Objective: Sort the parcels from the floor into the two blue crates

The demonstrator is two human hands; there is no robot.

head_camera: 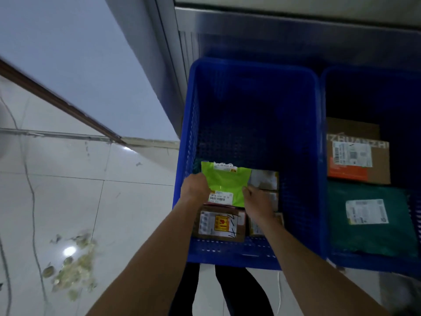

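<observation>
A bright green parcel with white labels lies inside the left blue crate, held at both sides. My left hand grips its left edge and my right hand grips its right edge. Beneath it in the same crate sit a brown box with a yellow sticker and other small boxes. The right blue crate holds a cardboard box with an orange patch and a dark green bag with a white label.
Both crates stand on white floor tiles against a metal shutter. Scattered pale debris lies on the tiles at the left, with a thin cable running past it. A wall with a brown skirting rises at the left.
</observation>
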